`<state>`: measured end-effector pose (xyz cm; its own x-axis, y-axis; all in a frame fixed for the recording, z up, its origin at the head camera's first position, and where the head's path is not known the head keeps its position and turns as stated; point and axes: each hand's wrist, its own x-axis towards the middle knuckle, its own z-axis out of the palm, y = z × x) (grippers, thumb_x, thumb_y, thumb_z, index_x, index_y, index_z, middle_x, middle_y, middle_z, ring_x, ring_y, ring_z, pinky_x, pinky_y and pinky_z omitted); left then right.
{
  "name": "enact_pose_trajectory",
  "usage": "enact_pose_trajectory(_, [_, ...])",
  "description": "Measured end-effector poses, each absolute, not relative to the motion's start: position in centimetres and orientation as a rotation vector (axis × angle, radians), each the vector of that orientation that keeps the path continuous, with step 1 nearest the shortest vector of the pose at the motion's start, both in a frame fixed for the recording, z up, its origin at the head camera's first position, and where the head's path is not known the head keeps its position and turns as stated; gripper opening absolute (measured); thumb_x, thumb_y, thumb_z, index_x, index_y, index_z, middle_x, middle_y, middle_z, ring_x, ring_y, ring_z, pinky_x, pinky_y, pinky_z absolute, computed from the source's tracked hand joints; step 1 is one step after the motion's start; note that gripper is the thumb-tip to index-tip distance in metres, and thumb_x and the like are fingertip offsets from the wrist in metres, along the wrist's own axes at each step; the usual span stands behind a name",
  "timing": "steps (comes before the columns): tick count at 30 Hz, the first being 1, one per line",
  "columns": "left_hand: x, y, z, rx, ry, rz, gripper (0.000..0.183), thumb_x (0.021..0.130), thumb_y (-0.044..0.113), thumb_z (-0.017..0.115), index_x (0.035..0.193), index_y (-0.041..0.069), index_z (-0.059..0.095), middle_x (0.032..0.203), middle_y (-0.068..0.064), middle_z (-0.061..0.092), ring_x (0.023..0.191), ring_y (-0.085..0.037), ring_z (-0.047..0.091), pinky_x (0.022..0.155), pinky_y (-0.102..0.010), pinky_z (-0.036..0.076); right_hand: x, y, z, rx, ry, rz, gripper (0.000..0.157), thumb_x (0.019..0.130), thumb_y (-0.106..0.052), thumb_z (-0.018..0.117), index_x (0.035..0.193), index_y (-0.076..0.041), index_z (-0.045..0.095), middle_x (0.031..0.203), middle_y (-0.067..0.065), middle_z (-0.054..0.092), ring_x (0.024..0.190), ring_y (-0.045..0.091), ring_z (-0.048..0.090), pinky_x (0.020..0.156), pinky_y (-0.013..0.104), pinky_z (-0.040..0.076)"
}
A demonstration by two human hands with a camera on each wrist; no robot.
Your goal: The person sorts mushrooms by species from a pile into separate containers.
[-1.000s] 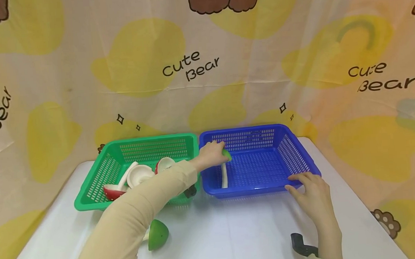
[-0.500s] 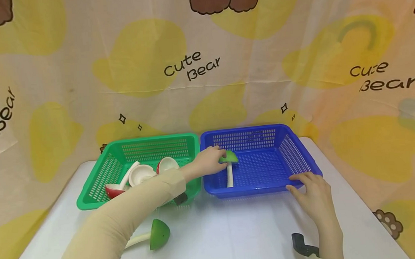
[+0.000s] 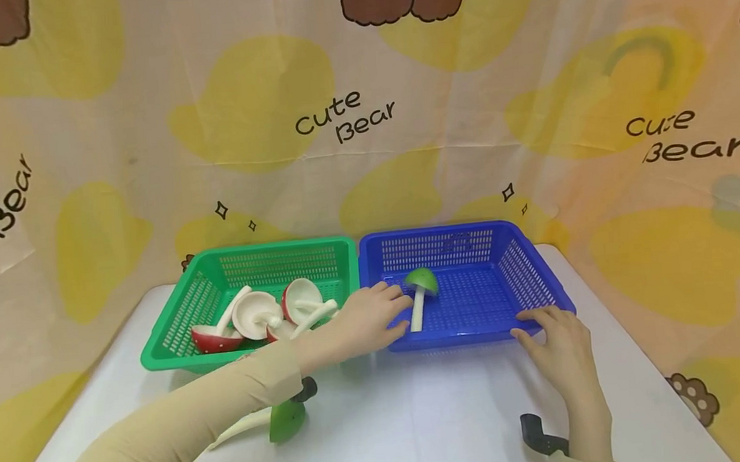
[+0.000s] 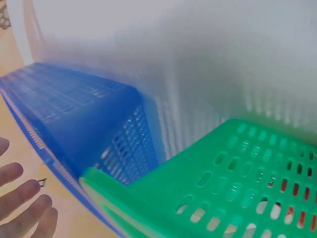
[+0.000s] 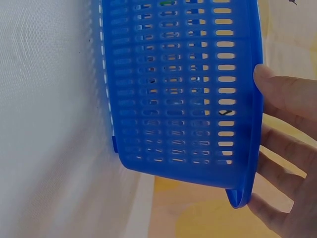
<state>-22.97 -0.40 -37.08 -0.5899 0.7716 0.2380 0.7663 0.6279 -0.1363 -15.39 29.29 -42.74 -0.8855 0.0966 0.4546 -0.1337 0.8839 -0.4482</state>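
Note:
In the head view my left hand (image 3: 372, 319) is over the adjoining sides of the two baskets, fingers extended and holding nothing. Just right of its fingertips, a green mushroom-shaped ladle (image 3: 421, 282) leans in the blue basket (image 3: 474, 337), cap up and white handle down. My right hand (image 3: 560, 350) holds the blue basket's rim at the near right corner; the right wrist view shows the thumb (image 5: 282, 91) at the rim and the fingers beyond it. Several red, white-dotted mushroom-shaped ladles (image 3: 216, 340) lie in the green basket (image 3: 163, 363).
Another green mushroom-shaped ladle (image 3: 286, 421) lies on the white table (image 3: 384, 430) in front of the green basket, partly behind the left forearm. Black wrist-camera mounts (image 3: 535, 434) show at both wrists. A printed cloth (image 3: 366, 181) hangs behind the baskets.
My left hand has let go of the green ladle in the blue basket and drawn back left and toward me. The right hand has stayed at the rim.

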Motion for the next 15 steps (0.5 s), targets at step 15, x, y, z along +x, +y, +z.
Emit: enact_pose_trajectory(15, [-17.3,-5.7,-37.0,-1.168,-2.395,0.093,0.025,0.087,0.034,0.067,0.107,0.02,0.066,0.095,0.005,0.065,0.085,-0.014,0.059,0.064,-0.024,0.047,-15.4,29.4,-42.8,0.034,-2.563,0.657,0.024,0.081,-0.015,0.075,0.102,-0.006,0.071,0.105,0.02,0.066,0.103,0.044,0.054,0.087,0.06,0.037])
